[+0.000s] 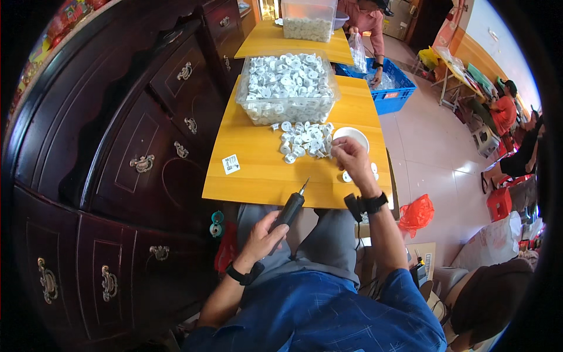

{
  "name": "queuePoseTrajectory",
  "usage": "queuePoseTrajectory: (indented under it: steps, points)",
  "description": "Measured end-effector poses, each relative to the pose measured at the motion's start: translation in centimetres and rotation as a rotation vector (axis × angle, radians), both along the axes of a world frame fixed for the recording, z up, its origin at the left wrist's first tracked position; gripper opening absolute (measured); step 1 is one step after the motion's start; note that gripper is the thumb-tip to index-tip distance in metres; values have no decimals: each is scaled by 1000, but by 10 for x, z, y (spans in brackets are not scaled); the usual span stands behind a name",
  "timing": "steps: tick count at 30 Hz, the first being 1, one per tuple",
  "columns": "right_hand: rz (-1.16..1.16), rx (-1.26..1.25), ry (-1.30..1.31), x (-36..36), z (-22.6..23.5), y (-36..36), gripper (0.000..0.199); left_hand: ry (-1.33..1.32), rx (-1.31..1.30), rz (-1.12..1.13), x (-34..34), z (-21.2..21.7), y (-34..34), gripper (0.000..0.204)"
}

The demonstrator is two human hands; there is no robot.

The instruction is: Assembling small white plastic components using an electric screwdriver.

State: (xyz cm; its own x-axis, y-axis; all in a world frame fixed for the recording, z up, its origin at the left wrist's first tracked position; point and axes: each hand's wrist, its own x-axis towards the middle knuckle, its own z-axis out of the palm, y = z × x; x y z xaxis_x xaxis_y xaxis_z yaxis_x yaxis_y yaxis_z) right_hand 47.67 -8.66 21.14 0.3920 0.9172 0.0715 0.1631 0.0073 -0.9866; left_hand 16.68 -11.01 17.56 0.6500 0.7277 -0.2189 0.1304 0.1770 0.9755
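Centre frame on the table: tub of parts, loose pile just below, bowl right of pile, sticker lower left; cabinet filling the left; crate upper right.

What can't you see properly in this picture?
Head view only:
- Right hand: its fingers curl over whatever it pinches, hiding it.
- Black electric screwdriver: the left hand covers its grip.
- White plastic parts: too small to tell their shape.
- Sticker: print too tiny.
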Motion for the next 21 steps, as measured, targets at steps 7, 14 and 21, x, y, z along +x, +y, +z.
queuePoseTrajectory:
  steps: [7,14,21]
  points:
    - [244,-50,422,-50,-34,-18,9,-24,5,16,1,-2,-2,39]
    - [248,-52,659,-61,-42,-19,6,9,5,12,-3,-2,-3,39]
    - [246,-47,568,-55,-41,-19,11,40,39,0,-4,-1,0,38]
